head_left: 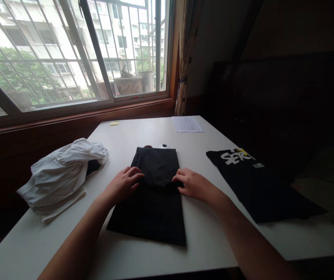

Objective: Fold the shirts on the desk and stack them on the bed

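Observation:
A piece of black clothing (158,217) lies flat on the white table in front of me, its kind not plain from here. Its far part is doubled over towards me, and the fold's edge runs across the middle. At the left end of that edge, my left hand (125,182) has its fingers curled onto the cloth. My right hand (192,183) grips the right end of the same edge, thumb and fingers closed together. Both fingertips are partly lost against the dark fabric. Two small round objects, one white (164,146) and one reddish-brown (148,146), show just past the cloth's far edge.
A crumpled white garment (64,175) lies on the table's left side. On the right, a black printed garment (260,186) reaches the table's edge. Printed paper (187,124) and a yellow note (114,123) lie at the far end. A barred window (111,99) is beyond.

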### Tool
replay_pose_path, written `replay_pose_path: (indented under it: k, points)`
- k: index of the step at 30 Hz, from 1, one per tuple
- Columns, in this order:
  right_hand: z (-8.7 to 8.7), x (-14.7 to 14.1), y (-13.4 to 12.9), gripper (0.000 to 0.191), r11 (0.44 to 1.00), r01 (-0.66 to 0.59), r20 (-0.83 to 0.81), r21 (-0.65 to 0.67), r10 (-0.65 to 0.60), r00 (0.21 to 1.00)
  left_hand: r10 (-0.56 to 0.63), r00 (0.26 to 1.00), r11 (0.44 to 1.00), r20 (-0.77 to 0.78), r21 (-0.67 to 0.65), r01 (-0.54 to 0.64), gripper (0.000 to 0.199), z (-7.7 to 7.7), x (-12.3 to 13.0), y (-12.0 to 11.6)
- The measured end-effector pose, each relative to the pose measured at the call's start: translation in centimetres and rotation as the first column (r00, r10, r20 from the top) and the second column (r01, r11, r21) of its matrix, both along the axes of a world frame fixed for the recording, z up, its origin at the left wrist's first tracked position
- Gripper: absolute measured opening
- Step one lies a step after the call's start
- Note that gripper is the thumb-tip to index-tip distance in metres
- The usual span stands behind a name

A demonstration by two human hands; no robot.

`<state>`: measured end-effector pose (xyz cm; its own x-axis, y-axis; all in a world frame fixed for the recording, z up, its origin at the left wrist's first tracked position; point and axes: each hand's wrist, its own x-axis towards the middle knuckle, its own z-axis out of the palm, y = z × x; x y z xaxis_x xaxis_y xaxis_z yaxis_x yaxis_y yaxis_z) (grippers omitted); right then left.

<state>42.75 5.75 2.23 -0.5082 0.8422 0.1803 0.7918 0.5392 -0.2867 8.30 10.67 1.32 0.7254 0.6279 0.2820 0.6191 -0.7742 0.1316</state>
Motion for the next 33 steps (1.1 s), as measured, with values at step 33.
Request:
replay_pose_path:
  k: [33]
  points:
    - [0.4,-0.6,0.2,0.012,0.961,0.118,-0.598,-0.251,-0.249,0.762,0.112,0.938,0.942,0.328,-0.336,0.005,0.033,-0.3,1.0,-0.5]
